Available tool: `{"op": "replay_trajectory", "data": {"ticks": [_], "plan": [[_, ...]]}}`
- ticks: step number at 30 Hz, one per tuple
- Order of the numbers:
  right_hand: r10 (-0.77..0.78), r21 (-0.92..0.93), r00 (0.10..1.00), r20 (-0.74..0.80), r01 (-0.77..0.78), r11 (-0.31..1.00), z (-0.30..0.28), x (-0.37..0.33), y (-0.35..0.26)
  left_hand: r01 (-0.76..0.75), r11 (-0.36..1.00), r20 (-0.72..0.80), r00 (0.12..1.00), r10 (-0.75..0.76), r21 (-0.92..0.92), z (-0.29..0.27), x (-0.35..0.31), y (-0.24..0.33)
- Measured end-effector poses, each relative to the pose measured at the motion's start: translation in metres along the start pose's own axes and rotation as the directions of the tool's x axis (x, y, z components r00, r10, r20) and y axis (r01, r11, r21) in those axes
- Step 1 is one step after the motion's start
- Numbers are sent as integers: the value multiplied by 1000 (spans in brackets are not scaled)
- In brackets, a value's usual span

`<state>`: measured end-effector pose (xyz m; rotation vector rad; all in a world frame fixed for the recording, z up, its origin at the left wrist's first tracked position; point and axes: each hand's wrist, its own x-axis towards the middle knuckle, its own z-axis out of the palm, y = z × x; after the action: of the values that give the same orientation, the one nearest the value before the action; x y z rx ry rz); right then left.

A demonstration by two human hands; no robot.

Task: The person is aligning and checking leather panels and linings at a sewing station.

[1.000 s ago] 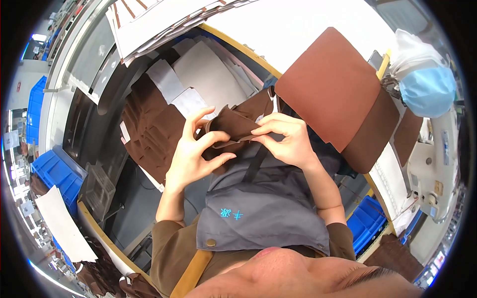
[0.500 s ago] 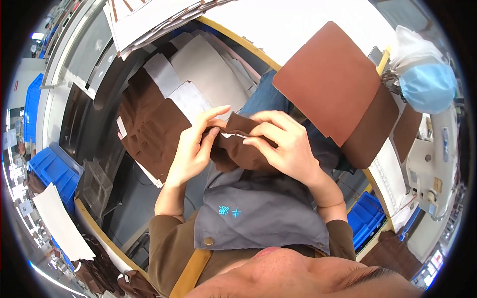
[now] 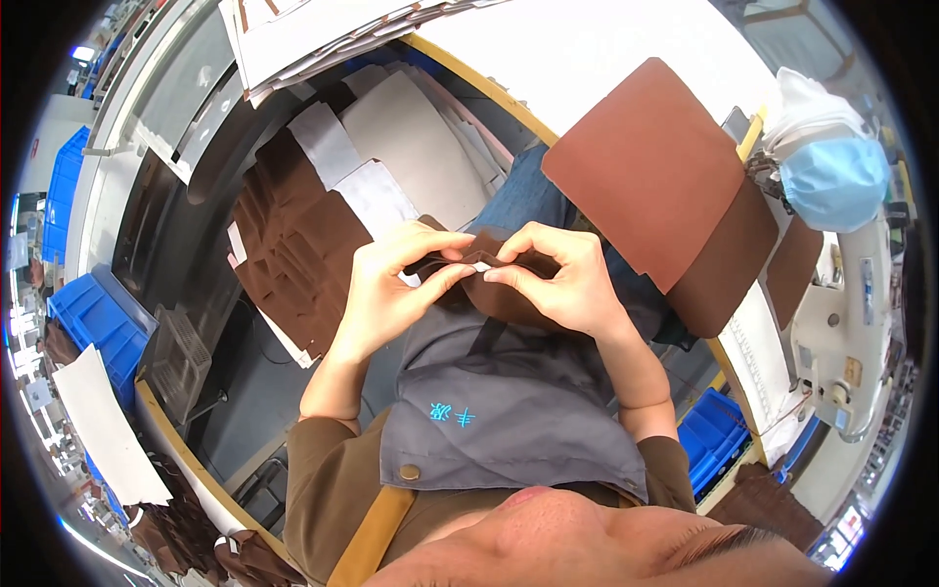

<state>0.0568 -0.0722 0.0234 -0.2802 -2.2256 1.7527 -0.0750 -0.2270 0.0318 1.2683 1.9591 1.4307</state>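
A dark brown piece of leather-like material [image 3: 511, 301] hangs between my hands over my lap, folded along its upper edge. My left hand [image 3: 401, 284] pinches that edge between thumb and fingers. Close beside it, my right hand [image 3: 562, 274] pinches the same edge, with the two sets of fingertips a small gap apart. A small white bit [image 3: 481, 266] shows in the fold between them; what it is I cannot make out. The far side of the piece is partly hidden by my fingers.
Stacked brown pieces [image 3: 303, 249] and white sheets [image 3: 381, 201] lie to the left. A large reddish-brown panel [image 3: 646, 161] rests on the white table [image 3: 606, 39] at right, near a sewing machine [image 3: 831, 323] with a blue cover [image 3: 836, 181]. Blue bins [image 3: 98, 318] stand left.
My hands have come closer together along the edge of the brown piece. Less of the white strip shows between them now.
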Motion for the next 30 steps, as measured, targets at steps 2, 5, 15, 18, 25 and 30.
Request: {"op": "replay_trajectory", "data": {"ticks": [2, 5, 15, 18, 25, 30], "plan": [[27, 14, 999, 24, -27, 1000, -2, -1, -3, -14, 1000, 18, 1000, 14, -14, 0, 0, -2], [-56, 27, 998, -15, 57, 998, 1, 1, -1, -9, 999, 49, 999, 12, -50, 1, -1, -4], [-202, -51, 977, -68, 199, 979, 3, -7, 6, 120, 987, 48, 992, -115, -106, 6, -6, -2], [-245, -60, 966, -88, 240, 969, 3, -7, 8, 64, 996, -9, 998, -64, -55, 10, -7, -2], [-238, -74, 962, -134, 229, 971, 11, -10, 10, -120, 987, -78, 989, 128, 108, 12, -9, -6], [-317, -183, 943, -98, 296, 938, 12, -9, 7, -220, 942, -70, 967, 244, 254, 11, -9, -2]]}}
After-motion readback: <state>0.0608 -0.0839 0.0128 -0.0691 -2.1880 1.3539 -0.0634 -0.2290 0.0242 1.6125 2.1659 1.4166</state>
